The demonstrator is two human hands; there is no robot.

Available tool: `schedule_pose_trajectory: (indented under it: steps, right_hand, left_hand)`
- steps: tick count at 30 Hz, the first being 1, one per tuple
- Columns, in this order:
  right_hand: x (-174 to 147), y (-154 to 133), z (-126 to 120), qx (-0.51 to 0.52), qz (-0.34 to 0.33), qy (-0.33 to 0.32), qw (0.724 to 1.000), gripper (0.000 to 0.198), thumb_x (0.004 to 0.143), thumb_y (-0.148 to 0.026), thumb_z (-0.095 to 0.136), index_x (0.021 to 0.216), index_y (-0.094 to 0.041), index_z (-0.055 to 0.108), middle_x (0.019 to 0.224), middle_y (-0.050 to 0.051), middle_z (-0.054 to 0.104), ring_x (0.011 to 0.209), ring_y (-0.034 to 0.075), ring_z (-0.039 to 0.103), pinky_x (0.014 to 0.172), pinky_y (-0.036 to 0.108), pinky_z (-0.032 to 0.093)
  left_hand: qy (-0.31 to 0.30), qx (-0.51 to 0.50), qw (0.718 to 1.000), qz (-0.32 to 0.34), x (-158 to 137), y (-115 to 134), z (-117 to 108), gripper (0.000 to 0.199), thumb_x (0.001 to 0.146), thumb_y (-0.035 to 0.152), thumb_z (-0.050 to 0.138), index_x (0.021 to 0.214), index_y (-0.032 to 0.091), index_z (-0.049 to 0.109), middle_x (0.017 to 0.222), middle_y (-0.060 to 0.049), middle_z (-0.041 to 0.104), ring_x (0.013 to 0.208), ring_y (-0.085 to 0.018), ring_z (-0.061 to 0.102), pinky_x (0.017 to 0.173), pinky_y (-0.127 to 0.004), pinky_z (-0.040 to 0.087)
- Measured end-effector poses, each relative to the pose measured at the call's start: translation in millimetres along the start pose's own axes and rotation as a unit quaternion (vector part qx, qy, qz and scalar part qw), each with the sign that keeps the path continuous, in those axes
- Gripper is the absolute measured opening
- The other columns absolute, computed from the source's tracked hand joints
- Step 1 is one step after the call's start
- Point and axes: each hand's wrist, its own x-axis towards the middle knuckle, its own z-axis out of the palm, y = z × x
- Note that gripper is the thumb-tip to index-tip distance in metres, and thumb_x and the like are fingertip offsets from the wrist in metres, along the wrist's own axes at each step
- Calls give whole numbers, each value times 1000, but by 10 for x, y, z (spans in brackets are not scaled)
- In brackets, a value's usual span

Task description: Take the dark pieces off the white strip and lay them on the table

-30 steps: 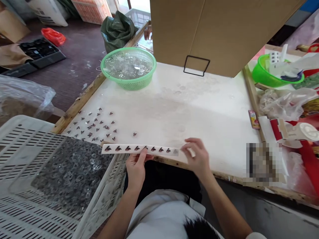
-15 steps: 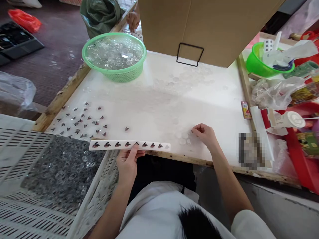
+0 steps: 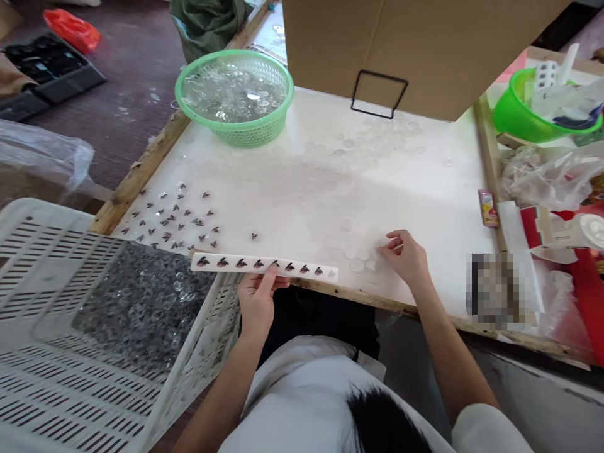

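A white sticker strip point(image 3: 250, 261) with a row of small dark insect-like pictures lies along the near table edge. My left hand point(image 3: 257, 299) grips it, thumb on top and fingers underneath. The strip's right end shows one pale, bare spot. My right hand point(image 3: 404, 257) is over the table with thumb and forefinger pinched together; what they hold, if anything, is too small to tell. Just left of those fingertips lie several clear round discs point(image 3: 361, 255). Discs bearing the same dark picture point(image 3: 170, 219) are scattered at the table's left, with a lone one point(image 3: 255, 236) nearer the strip.
A green basket point(image 3: 236, 129) full of clear discs stands at the back left, beside a large cardboard box point(image 3: 425, 56). Left below the table is a white crate point(image 3: 38, 264) holding many discs. A wooden rail point(image 3: 488, 151) and clutter border the right side.
The view has shifted, so the table sits further right in the picture. My right hand stays near the clear discs, its fingers slightly turned. Another person's hand at the back no longer shows.
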Motion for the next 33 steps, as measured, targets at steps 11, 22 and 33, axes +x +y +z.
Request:
schedule_pose_trajectory:
  steps: [11, 22, 33]
  right_hand:
    - [-597, -957, 223, 119, -223, -124, 960, 12, 91, -27, 57, 97, -23, 67, 95, 6, 67, 87, 19, 63, 74, 30, 49]
    - [-655, -814, 227, 216, -177, 38, 960, 10, 89, -26, 59, 81, -24, 65, 89, 5, 66, 87, 19, 63, 79, 34, 52]
    - [-409, -51, 54, 155, 63, -82, 982, 23, 75, -43, 66, 76, -20, 67, 68, 3, 66, 60, 16, 54, 58, 29, 43]
  left_hand:
    - [-27, 45, 998, 18, -128, -53, 65, 20, 76, 34, 73, 85, 16, 69, 66, -1, 68, 61, -18, 68, 59, -29, 59]
    - [10, 11, 1000, 0, -91, -56, 157, 19, 76, 33, 74, 84, 17, 67, 63, 1, 68, 52, -14, 65, 55, -28, 58]
    - [14, 5, 1000, 15, 15, -25, 31, 21, 74, 34, 75, 83, 17, 66, 61, 1, 68, 53, -15, 66, 54, -26, 56]
